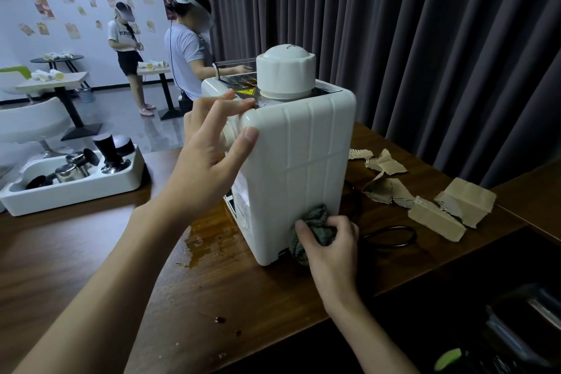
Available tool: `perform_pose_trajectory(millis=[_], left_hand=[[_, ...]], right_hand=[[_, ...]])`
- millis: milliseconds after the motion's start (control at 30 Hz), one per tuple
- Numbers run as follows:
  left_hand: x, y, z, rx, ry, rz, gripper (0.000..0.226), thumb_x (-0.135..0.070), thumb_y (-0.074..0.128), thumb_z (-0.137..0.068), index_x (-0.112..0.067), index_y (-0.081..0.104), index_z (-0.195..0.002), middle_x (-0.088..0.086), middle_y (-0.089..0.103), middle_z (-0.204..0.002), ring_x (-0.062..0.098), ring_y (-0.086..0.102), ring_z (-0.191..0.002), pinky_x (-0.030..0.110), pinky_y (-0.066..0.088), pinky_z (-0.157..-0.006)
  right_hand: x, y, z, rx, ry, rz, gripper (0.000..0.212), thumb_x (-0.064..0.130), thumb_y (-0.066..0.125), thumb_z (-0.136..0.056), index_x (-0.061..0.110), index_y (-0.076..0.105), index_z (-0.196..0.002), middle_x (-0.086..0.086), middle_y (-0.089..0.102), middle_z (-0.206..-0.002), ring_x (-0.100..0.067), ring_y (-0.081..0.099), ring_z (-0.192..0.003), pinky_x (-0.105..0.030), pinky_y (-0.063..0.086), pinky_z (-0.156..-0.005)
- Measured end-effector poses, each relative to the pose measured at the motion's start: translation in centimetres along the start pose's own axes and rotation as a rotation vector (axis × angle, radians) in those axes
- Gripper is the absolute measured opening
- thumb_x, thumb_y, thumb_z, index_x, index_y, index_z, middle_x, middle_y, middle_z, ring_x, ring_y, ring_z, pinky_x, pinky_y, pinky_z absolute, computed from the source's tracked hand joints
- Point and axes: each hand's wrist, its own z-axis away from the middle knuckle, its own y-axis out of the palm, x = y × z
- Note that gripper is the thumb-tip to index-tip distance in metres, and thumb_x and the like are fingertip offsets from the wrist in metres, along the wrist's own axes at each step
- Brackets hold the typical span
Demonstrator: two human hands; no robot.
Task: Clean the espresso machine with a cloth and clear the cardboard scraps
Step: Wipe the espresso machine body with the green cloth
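the espresso machine (297,167) stands upright on the wooden table (243,282), its ribbed white back toward the camera. the left hand (209,158) steadies its top corner, fingers laid nearly straight over the edge, thumb pressed on the back panel. the right hand (329,247) is clenched round a bunched dark cloth (318,222), pressing it low on the back. the machine looks heavy and its smooth plastic slippery, so bracing it high seems wise. the cardboard scraps (391,188) lie to its right, probably light and easy to pinch

Free passage over table (91,252) near edge; cardboard scraps (437,215), cable (414,236) crowd machine's (297,161) right; tray (76,194) left.
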Motion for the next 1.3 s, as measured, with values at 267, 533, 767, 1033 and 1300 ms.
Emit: perform_pose_trajectory(millis=[267, 533, 767, 1033, 1300], left_hand=[[0.0, -0.1, 0.0, 0.008, -0.024, 0.012, 0.024, -0.070, 0.044, -0.092, -0.066, 0.042, -0.116, -0.035, 0.034, -0.121, 0.029, 0.042, -0.140, 0.054, 0.044, -0.108], [0.3, 0.0, -0.1, 0.010, -0.023, 0.008, 0.024, -0.066, 0.045, -0.094, -0.067, 0.041, -0.117, -0.034, 0.033, -0.123, 0.028, 0.040, -0.141, 0.054, 0.044, -0.108], [0.7, 0.0, 0.0, -0.010, 0.007, -0.018, 0.023, -0.060, 0.045, -0.097, -0.062, 0.043, -0.120, -0.038, 0.032, -0.122, 0.011, 0.027, -0.147, 0.054, 0.040, -0.112], [0.6, 0.1, 0.0, -0.008, 0.004, -0.024, 0.028, -0.060, 0.044, -0.096, -0.058, 0.042, -0.124, -0.042, 0.030, -0.121, 0.011, 0.026, -0.147, 0.055, 0.038, -0.113], [0.4, 0.0, 0.0, 0.000, 0.002, -0.022, 0.023, -0.062, 0.044, -0.096, -0.066, 0.041, -0.118, -0.038, 0.031, -0.122, 0.015, 0.030, -0.145, 0.054, 0.041, -0.111]], right_hand=[[1.5, -0.6, -0.8, -0.075, -0.080, -0.155, 0.051, 0.012, 0.071, -0.085, 0.027, 0.051, -0.129, 0.007, 0.050, -0.126, -0.009, 0.051, -0.116, -0.022, 0.052, -0.089], [2.9, 1.8, -2.3, -0.430, -0.082, -0.201, 0.044, 0.027, 0.064, -0.090, 0.013, 0.044, -0.127, -0.011, 0.044, -0.127, -0.021, 0.053, -0.115, -0.025, 0.054, -0.082], [3.6, 3.1, -0.3, -0.087, -0.068, -0.163, 0.079, 0.055, 0.033, -0.088, 0.020, 0.010, -0.155, 0.009, 0.009, -0.153, -0.008, 0.035, -0.127, -0.003, 0.039, -0.077], [2.1, 1.8, -1.0, -0.146, -0.091, -0.208, 0.027, 0.022, 0.052, -0.097, 0.031, 0.051, -0.122, 0.008, 0.027, -0.135, -0.008, 0.047, -0.118, -0.014, 0.044, -0.089], [0.7, 4.3, -0.2, -0.288, -0.245, 0.027, 0.042, 0.032, 0.041, -0.101, 0.021, 0.039, -0.142, 0.002, 0.028, -0.147, -0.016, 0.039, -0.129, -0.025, 0.044, -0.097]])
